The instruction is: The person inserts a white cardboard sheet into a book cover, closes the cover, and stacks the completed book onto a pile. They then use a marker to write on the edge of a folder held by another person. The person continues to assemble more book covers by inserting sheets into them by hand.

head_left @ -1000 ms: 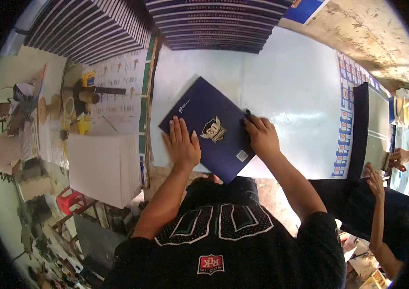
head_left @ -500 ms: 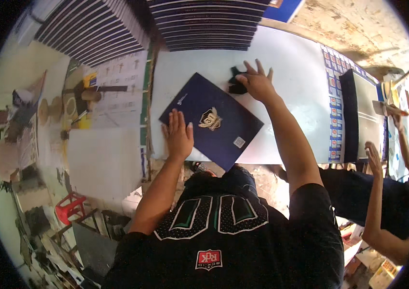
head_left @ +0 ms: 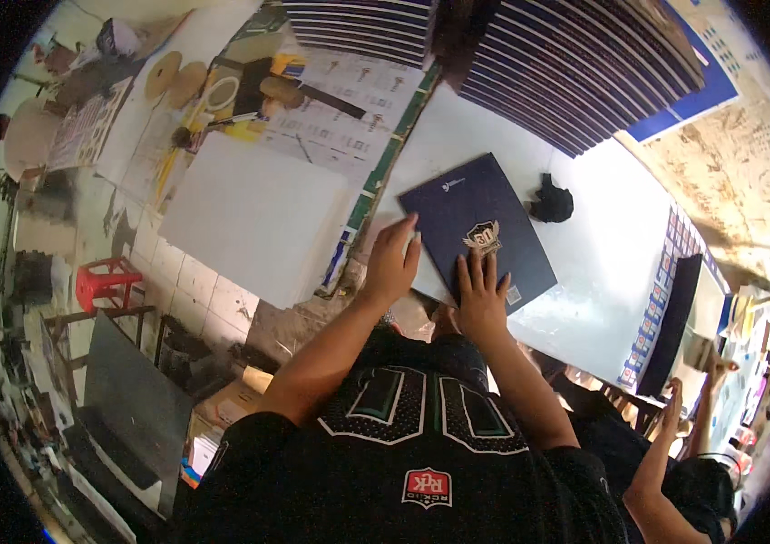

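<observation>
A dark blue hardcover book or folder, with a gold winged emblem and a small square code, lies tilted on the pale tabletop. My right hand rests flat on its near part, just below the emblem, fingers spread. At the left edge of the cover is my left hand, its fingers stretched out and thumb apart, with nothing held. Whether its fingertips touch the cover I cannot tell. A crumpled black cloth lies on the table just right of the cover.
Tall stacks of dark blue covers stand at the far side. On the left are a large white sheet, a hammer and a tape roll. A red stool is on the floor. Another person's arm is at right.
My right hand has left the black cloth and come down onto the cover. My left hand has shifted from the cover's face to its left edge. The view has turned leftward.
</observation>
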Available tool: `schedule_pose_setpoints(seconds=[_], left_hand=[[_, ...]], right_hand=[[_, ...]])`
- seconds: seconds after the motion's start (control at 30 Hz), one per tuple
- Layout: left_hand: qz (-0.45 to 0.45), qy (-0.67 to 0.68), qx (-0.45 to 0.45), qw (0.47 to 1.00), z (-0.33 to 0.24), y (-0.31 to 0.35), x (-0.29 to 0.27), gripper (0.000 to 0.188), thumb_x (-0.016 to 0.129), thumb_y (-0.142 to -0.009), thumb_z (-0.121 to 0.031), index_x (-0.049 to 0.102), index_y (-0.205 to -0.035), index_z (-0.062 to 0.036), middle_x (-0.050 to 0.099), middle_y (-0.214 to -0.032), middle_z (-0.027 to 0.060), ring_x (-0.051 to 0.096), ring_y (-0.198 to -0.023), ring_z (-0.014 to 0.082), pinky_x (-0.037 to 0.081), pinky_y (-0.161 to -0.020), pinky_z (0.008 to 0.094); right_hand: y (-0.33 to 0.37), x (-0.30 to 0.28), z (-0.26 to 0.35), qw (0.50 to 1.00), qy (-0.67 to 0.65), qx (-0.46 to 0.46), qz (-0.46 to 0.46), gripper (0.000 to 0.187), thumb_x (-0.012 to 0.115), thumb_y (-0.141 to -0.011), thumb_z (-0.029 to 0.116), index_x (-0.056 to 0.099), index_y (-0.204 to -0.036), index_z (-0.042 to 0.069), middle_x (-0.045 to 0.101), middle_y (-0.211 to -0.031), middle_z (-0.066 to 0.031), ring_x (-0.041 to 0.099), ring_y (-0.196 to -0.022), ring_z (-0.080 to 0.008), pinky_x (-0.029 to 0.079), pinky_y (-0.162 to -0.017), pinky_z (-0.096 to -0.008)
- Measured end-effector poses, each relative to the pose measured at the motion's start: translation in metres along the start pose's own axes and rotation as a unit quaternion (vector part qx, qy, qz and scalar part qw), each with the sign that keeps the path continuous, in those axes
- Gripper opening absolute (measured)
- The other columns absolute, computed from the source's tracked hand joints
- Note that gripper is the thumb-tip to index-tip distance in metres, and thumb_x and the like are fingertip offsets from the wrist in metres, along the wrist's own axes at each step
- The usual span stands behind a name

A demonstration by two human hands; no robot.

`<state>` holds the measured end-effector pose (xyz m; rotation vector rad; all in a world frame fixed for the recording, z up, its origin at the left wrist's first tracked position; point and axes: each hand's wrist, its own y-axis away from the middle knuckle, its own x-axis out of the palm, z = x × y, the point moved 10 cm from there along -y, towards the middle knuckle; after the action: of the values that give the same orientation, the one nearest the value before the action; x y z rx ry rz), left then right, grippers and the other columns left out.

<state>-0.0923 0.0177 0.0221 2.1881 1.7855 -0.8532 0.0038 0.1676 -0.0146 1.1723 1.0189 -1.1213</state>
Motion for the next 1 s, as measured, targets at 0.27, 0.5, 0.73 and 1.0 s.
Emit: schedule_pose_setpoints(seconds=[0.27, 0.5, 0.73, 1.0], left_hand=[[0.08, 0.253, -0.274, 0.925, 0.045, 0.089, 0.025, 0.041, 0.055, -0.098, -0.022, 0.052, -0.131, 0.0016, 0.061, -0.123, 0.0173, 0.059, -0.112, 0.0293, 0.045, -0.095, 0.041], [0.145, 0.687, -0.347, 0.621, 0.031, 0.053, 0.098, 0.054, 0.051, -0.099, -0.04, 0.045, -0.138, -0.0031, 0.055, -0.133, 0.014, 0.053, -0.124, 0.0276, 0.043, -0.101, 0.0427], [0.145, 0.763, -0.194, 0.6, -0.036, 0.014, 0.031, 0.052, 0.049, -0.101, -0.037, 0.04, -0.14, -0.0045, 0.055, -0.131, 0.0118, 0.055, -0.121, 0.0251, 0.046, -0.102, 0.0424], [0.115, 0.684, -0.14, 0.706, -0.049, -0.019, 0.015, 0.042, 0.052, -0.1, -0.033, 0.046, -0.131, -0.0053, 0.056, -0.126, 0.0086, 0.057, -0.116, 0.0224, 0.047, -0.099, 0.0402]], right_hand=[[0.031, -0.089, 0.006, 0.993, -0.108, -0.05, 0.012, 0.064, 0.061, -0.088, 0.023, 0.039, -0.144, 0.002, 0.035, -0.151, -0.0231, 0.034, -0.139, -0.0422, 0.031, -0.109, -0.059], [0.062, -0.173, -0.02, 0.74, -0.654, 0.159, 0.012, 0.079, 0.049, -0.065, -0.001, 0.041, -0.143, -0.006, 0.06, -0.122, -0.0145, 0.056, -0.101, -0.0165, 0.041, -0.084, -0.0251], [0.087, -0.203, -0.011, 0.738, -0.668, 0.083, -0.035, 0.067, 0.059, -0.084, -0.006, 0.032, -0.146, -0.001, 0.059, -0.126, -0.0208, 0.058, -0.118, -0.0288, 0.048, -0.095, -0.0358], [0.071, -0.254, -0.022, 0.909, -0.324, -0.028, -0.262, 0.058, 0.068, -0.084, -0.001, 0.048, -0.138, 0.011, 0.067, -0.103, -0.0221, 0.069, -0.086, -0.0378, 0.055, -0.07, -0.0379]])
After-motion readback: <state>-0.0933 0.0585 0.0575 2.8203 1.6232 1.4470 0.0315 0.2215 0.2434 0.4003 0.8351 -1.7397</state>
